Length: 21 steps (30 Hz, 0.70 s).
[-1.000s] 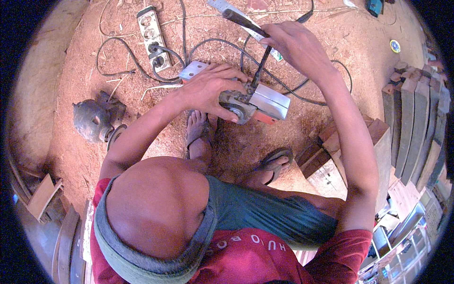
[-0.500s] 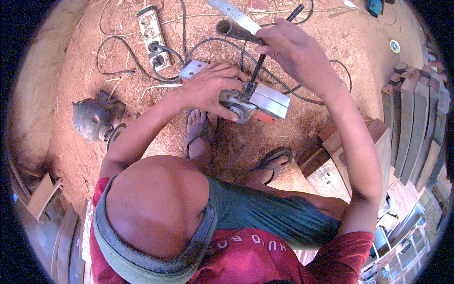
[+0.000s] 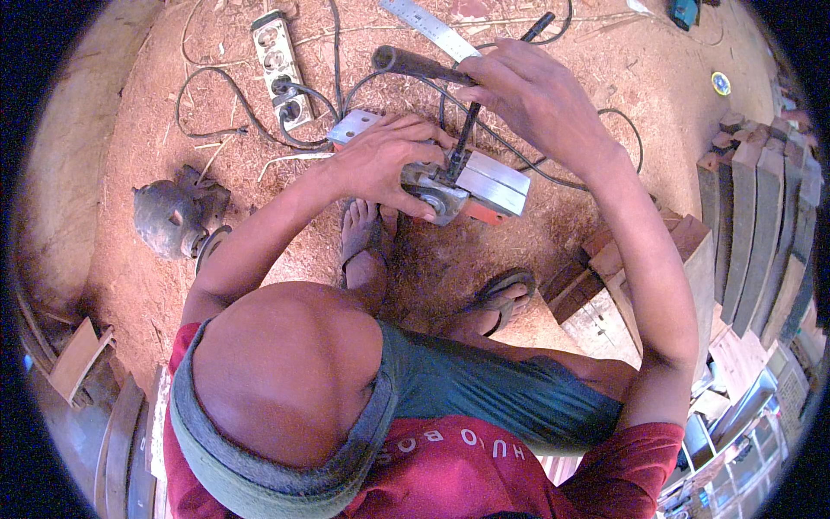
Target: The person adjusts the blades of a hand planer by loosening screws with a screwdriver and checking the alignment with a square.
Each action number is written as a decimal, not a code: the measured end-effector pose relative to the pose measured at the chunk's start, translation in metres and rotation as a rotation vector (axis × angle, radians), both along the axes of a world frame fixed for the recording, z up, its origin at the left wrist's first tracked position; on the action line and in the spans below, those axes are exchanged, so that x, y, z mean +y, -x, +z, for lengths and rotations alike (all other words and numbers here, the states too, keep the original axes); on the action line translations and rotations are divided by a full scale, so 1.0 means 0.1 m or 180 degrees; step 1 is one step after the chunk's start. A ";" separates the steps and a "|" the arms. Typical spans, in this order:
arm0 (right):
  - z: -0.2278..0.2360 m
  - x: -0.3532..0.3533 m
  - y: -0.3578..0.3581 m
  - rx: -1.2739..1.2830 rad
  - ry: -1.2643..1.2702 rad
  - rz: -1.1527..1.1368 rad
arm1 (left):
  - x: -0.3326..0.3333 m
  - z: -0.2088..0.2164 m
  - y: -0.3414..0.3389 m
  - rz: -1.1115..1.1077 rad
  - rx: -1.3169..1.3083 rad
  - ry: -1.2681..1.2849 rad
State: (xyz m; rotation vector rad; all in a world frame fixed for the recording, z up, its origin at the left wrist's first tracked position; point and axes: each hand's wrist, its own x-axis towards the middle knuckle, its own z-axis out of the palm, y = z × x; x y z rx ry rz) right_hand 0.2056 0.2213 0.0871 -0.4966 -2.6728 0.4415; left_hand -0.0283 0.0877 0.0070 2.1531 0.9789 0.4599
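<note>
My left hand (image 3: 385,160) is closed around what looks like an upturned electric planer (image 3: 497,186). Its silver sole plates face up, and orange-red body shows along its near edge. The left thumb presses by the metal part at its middle. Above and to the right, my right hand (image 3: 540,99) grips a dark tubular tool (image 3: 419,65) whose round end points left. A thin dark rod (image 3: 464,138) stands up from the planer's middle towards the right hand. Where it ends beneath the fingers is hidden. A steel ruler (image 3: 432,28) shows just beyond that hand.
A power strip (image 3: 269,39) with black plugs and looping cords lies on the shavings-covered ground. At left sits a dark rounded metal object (image 3: 162,216). Stacked timber (image 3: 748,225) stands at right. My sandalled feet (image 3: 359,229) are close below the planer.
My right hand has shifted slightly left and towards me, with the tubular tool's round end swinging left. My left hand and the planer hold still.
</note>
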 end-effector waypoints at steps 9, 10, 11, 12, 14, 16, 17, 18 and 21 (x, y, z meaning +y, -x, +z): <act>0.11 0.03 0.06 -0.0332 -0.0376 -0.0010 | -0.01 -0.02 0.00 0.0094 -0.0023 -0.0058; 0.11 0.03 0.07 -0.0362 -0.0356 -0.0030 | -0.01 -0.01 0.00 0.0096 -0.0015 -0.0070; 0.10 0.03 0.07 -0.0364 -0.0358 -0.0033 | 0.00 -0.01 -0.01 0.0096 -0.0010 -0.0084; 0.10 0.03 0.07 -0.0368 -0.0380 -0.0036 | 0.00 -0.01 -0.01 0.0094 -0.0012 -0.0086; 0.08 0.04 0.08 -0.0371 -0.0403 -0.0041 | 0.01 -0.01 -0.01 0.0083 -0.0038 -0.0066; 0.07 0.03 0.10 -0.0457 -0.0454 -0.0209 | 0.00 -0.01 0.00 0.0076 -0.0035 -0.0060; 0.08 0.02 0.11 -0.0456 -0.0452 -0.0206 | 0.00 -0.02 0.00 0.0075 -0.0032 -0.0050; 0.09 0.00 0.13 -0.0514 -0.0381 -0.0291 | 0.00 -0.02 0.00 0.0077 -0.0032 -0.0049; 0.11 0.01 0.14 -0.0640 -0.0295 -0.0410 | 0.00 -0.02 0.00 0.0082 -0.0060 -0.0077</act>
